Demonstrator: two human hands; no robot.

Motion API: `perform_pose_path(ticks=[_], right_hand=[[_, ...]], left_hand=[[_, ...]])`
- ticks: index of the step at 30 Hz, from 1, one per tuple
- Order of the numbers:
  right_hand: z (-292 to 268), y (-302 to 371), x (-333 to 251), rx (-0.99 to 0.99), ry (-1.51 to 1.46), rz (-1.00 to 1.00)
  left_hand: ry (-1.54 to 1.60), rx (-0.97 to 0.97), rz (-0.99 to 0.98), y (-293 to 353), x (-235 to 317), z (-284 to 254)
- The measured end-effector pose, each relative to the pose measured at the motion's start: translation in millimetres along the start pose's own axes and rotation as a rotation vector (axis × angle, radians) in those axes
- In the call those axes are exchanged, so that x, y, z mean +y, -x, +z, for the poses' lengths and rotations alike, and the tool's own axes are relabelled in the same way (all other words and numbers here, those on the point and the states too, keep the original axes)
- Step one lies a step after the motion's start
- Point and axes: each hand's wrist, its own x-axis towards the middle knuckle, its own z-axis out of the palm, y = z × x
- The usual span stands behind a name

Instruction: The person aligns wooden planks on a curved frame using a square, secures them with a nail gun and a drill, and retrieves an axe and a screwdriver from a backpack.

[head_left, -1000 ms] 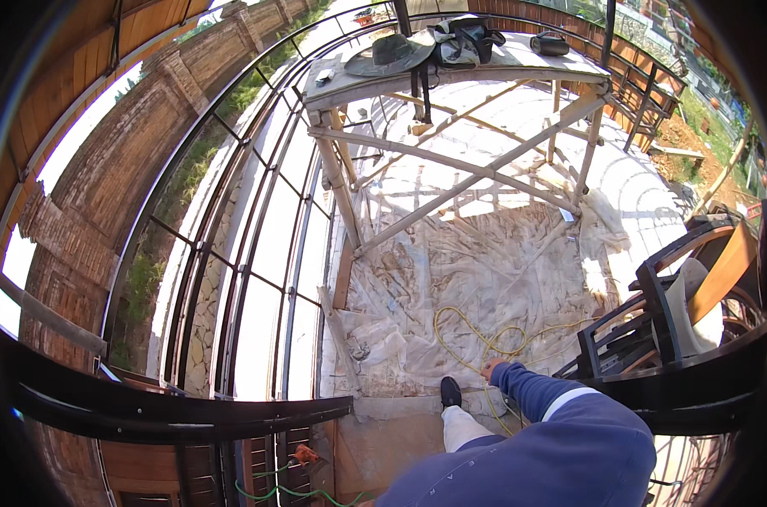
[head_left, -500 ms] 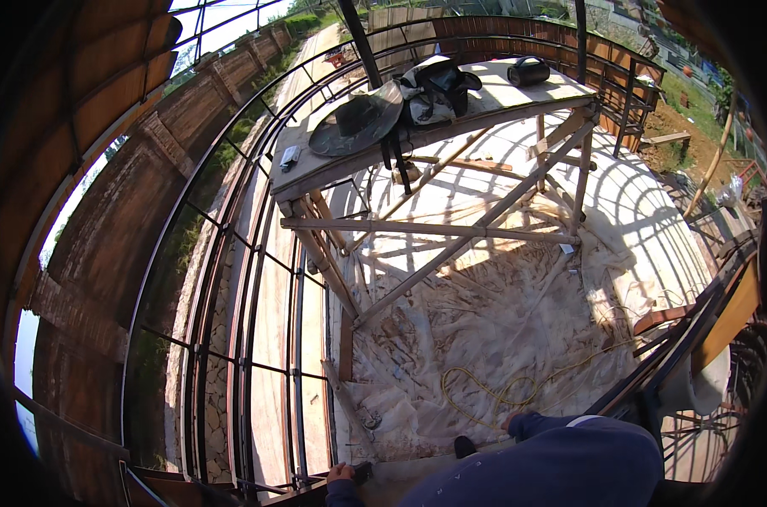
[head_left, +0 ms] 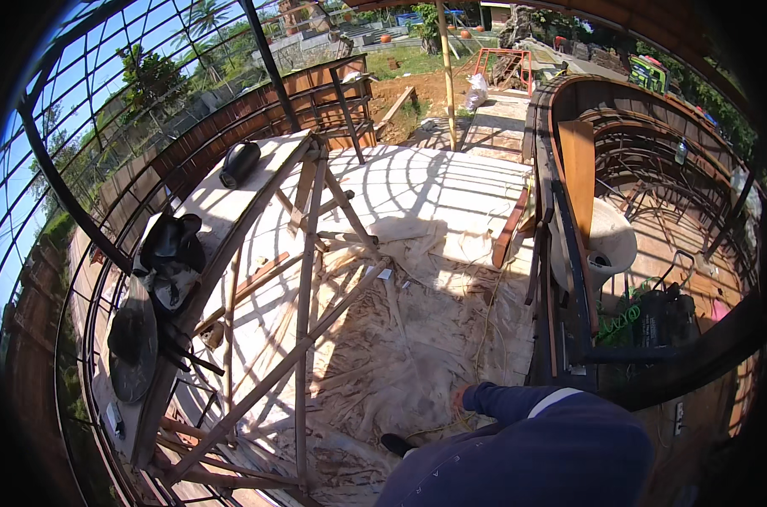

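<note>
My right hand [head_left: 460, 397] hangs low at my side, past the cuff of a dark blue sleeve [head_left: 514, 401] with a white stripe. It is nearest to a thin yellowish hose [head_left: 478, 351] lying on the floor sheet; whether it touches the hose cannot be told. Its fingers are too small and shaded to read. My left hand is out of view. Below me a dark shoe [head_left: 395, 444] rests on the wrinkled, stained sheet [head_left: 383, 355].
On the left, a tall wood-braced platform [head_left: 269, 160] bears a wide-brimmed hat [head_left: 133, 351], a dark bag [head_left: 174, 245] and a black cylinder [head_left: 240, 164]. Curved metal railings surround the floor. To the right stand an upright board [head_left: 577, 182], a pale bucket [head_left: 611, 241] and a black crate-like object [head_left: 666, 317].
My view has swung to the right, so the platform now sits farther left. My left hand, earlier on a dark edge at the bottom, has gone out of view.
</note>
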Motion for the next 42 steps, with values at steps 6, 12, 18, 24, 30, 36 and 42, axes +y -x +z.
perform_pose_path(ticks=[6, 12, 18, 24, 30, 36, 42], right_hand=[[32.3, -11.6, 58.3, 0.342, -0.378, 0.650], [35.6, -10.8, -8.4, 0.178, -0.531, 0.596], [16.5, -96.7, 7.7, 0.093, -0.342, 0.476], [-31.9, -172.0, 95.6, 0.080, -0.065, 0.428], [-176.6, -248.2, 141.6, 0.235, -0.060, 0.531], [-128.9, -214.2, 136.2, 0.179, -0.170, 0.704], [-178.4, -275.1, 65.2, 0.103, -0.302, 0.534]], left_hand=[[-0.550, 0.172, 0.492, -200.0, 114.9, -202.3], [-0.053, 0.496, 1.145, -172.5, 523.5, -346.6], [0.157, 0.579, 1.499, -179.9, 786.9, -441.8], [-0.052, 0.895, 1.454, -269.0, 994.9, -551.8], [-0.580, 1.072, 1.444, -366.9, 1088.6, -749.3], [-0.573, 0.551, 1.537, -446.4, 1119.3, -658.8], [-0.682, 0.487, 1.495, -393.8, 1111.6, -684.6]])
